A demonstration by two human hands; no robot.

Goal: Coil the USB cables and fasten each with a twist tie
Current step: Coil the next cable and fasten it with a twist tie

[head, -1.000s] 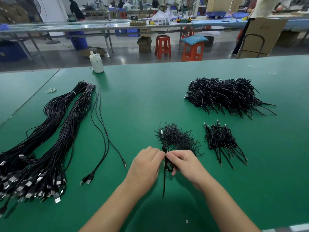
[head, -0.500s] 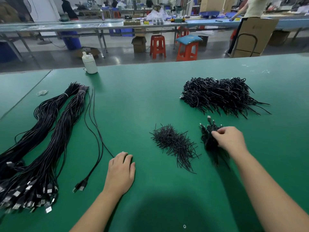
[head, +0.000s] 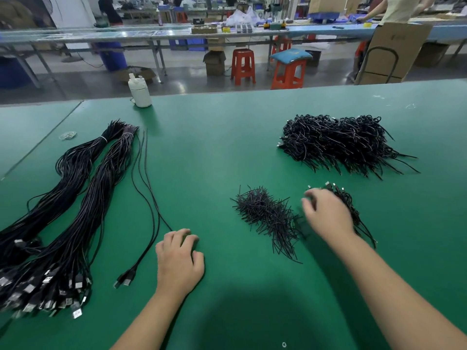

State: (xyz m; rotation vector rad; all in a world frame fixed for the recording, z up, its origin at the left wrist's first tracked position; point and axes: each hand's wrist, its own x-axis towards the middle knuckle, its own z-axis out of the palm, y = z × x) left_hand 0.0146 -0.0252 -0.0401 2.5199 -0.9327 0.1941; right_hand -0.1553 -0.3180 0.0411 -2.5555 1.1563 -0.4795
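Your left hand (head: pixel 180 261) rests loosely curled on the smooth green mat (head: pixel 227 147) (holding nothing); your blurred right hand (head: pixel 326 213) hovers relaxed beside wiry twist ties (head: pixel 267 215)

Bright even light, blurred right hand (head: pixel 326 213)

A factory floor: long green workbenches (head: pixel 227 127), plastic stools (head: pixel 243 65), cardboard boxes (head: pixel 394 51).
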